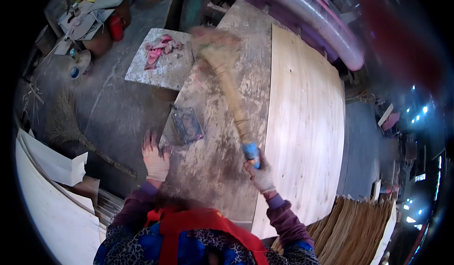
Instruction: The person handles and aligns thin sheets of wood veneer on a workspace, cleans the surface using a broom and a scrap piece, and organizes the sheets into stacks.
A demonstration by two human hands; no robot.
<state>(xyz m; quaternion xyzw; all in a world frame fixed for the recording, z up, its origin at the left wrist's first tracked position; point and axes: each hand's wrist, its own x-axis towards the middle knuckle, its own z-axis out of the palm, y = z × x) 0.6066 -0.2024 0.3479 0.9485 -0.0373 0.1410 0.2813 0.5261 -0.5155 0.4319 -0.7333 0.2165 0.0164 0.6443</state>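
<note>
R hand gripping broom, prob. mid-sweep: 1 wood sheet on, tabletop alongside grimy; L hand empty, fingers spread.

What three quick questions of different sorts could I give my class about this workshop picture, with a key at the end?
1. Which hand grips the broom that reaches over the worn table?
2. True or false: a second broom lies on the floor to the left of the table.
3. What colour is the wrapping near the hand-held end of the gripped broom's handle?
A) Red
B) Blue
C) White

Key:
1. The right hand.
2. True.
3. B.
</note>
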